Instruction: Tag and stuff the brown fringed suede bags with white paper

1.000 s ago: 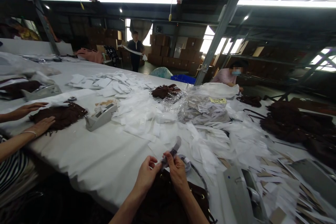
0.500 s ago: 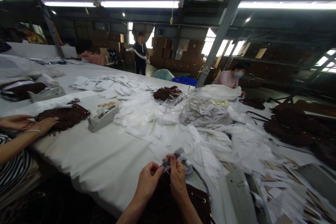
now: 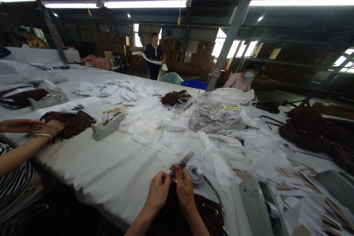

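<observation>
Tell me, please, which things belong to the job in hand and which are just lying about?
In the job: the grey strip, held by the left hand and right hand; the brown cloth below them.

Apparently just lying about: blue crate, cardboard boxes, pink cloth.

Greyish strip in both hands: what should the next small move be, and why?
Perhaps the right hand should smooth the free end of the greyish strip while the left hand steadies it: both hands grip it by the brown fabric, and that end sticks out past them.
</observation>
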Tool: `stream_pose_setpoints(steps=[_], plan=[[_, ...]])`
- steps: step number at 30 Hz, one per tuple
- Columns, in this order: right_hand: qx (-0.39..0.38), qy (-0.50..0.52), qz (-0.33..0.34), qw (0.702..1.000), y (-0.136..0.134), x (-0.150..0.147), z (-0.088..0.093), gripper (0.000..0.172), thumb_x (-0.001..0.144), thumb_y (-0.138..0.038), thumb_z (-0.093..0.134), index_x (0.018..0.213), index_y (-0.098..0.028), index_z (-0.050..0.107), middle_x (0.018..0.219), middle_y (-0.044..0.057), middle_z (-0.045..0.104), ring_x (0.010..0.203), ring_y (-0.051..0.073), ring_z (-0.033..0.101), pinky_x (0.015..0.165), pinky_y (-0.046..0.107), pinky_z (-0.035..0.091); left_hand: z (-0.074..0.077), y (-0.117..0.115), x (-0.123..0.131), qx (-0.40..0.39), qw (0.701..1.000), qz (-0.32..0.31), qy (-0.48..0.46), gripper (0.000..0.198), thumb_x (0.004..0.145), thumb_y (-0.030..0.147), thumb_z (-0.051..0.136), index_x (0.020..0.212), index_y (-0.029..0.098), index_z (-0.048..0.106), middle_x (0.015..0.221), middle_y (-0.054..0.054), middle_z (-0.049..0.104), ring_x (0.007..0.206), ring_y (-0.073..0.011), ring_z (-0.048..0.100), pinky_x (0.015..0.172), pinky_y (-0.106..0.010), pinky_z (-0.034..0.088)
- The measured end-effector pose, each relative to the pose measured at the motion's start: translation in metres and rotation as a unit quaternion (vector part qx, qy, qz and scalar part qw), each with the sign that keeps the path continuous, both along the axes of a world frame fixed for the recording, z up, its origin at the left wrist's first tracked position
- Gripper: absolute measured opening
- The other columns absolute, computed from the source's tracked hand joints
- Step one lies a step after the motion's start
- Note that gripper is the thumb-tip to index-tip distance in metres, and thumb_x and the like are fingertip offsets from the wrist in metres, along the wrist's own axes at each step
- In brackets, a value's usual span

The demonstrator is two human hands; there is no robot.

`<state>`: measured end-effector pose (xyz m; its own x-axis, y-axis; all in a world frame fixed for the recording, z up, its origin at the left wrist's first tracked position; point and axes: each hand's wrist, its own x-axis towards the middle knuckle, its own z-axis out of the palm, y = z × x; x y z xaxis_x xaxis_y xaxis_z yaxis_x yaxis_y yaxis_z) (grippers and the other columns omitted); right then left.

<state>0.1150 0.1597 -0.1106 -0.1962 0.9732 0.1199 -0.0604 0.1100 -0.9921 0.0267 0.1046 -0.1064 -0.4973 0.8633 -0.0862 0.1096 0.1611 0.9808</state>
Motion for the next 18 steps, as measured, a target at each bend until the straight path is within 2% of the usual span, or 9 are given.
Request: stream_pose_setpoints(steps=[2, 6, 10, 12, 15, 18], plan=[[0.003, -0.028, 0.005, 1.0, 0.003, 0.0, -0.001, 0.045, 0.084, -0.059, 0.051, 0.091, -0.017, 0.067, 0.083, 0.006, 0.067, 0.082, 0.02, 0.061, 0.075, 0.029, 0.047, -0.005, -0.001, -0.001, -0.001, 1.0, 0.021, 0.016, 0.02, 0.079, 0.032, 0.051, 0.062, 0.021, 0.05, 0.056, 0.002, 0.051, 0.057, -0.0154, 0.046, 0.058, -0.027, 0.033], [0.02, -0.092, 0.058, 0.994, 0.007, -0.001, -0.001, 0.038, 0.084, -0.053, 0.053, 0.076, -0.018, 0.064, 0.062, -0.001, 0.058, 0.06, 0.016, 0.053, 0.057, 0.026, 0.042, -0.023, -0.001, -0.009, -0.001, 0.997, 0.072, -0.01, 0.014, 0.073, 0.027, 0.057, 0.061, 0.021, 0.052, 0.056, 0.003, 0.053, 0.058, -0.0155, 0.047, 0.059, -0.026, 0.033], [0.024, -0.136, 0.091, 0.986, 0.008, -0.004, -0.006, 0.032, 0.082, -0.047, 0.054, 0.083, -0.018, 0.07, 0.073, 0.004, 0.068, 0.07, 0.021, 0.06, 0.064, 0.03, 0.046, -0.044, 0.004, -0.018, -0.017, 0.993, 0.102, -0.062, 0.014, 0.064, 0.023, 0.062, 0.058, 0.021, 0.049, 0.052, 0.004, 0.05, 0.054, -0.0137, 0.045, 0.056, -0.025, 0.034], [0.041, -0.178, 0.083, 0.98, 0.006, -0.005, -0.009, 0.029, 0.081, -0.042, 0.054, 0.081, -0.019, 0.072, 0.078, 0.006, 0.07, 0.077, 0.024, 0.063, 0.07, 0.032, 0.047, -0.052, 0.006, -0.02, -0.022, 0.989, 0.104, -0.104, 0.011, 0.065, 0.025, 0.06, 0.066, 0.02, 0.05, 0.051, 0.005, 0.049, 0.05, -0.0129, 0.045, 0.053, -0.024, 0.034], [0.078, -0.219, 0.065, 0.971, 0.003, -0.006, -0.014, 0.022, 0.079, -0.032, 0.056, 0.083, -0.02, 0.074, 0.085, 0.007, 0.071, 0.083, 0.025, 0.064, 0.075, 0.033, 0.047, -0.06, 0.007, -0.022, -0.028, 0.981, 0.099, -0.165, 0.022, 0.069, 0.034, 0.057, 0.084, 0.018, 0.052, 0.053, 0.005, 0.051, 0.048, -0.0125, 0.046, 0.05, -0.023, 0.035], [0.106, -0.233, 0.033, 0.966, 0.001, -0.008, -0.018, 0.02, 0.079, -0.027, 0.054, 0.082, -0.021, 0.073, 0.084, 0.007, 0.071, 0.081, 0.024, 0.064, 0.072, 0.033, 0.047, -0.062, 0.012, -0.027, -0.038, 0.976, 0.093, -0.192, 0.037, 0.077, 0.051, 0.048, 0.085, 0.015, 0.054, 0.052, 0.004, 0.049, 0.045, -0.0116, 0.043, 0.047, -0.023, 0.032]])
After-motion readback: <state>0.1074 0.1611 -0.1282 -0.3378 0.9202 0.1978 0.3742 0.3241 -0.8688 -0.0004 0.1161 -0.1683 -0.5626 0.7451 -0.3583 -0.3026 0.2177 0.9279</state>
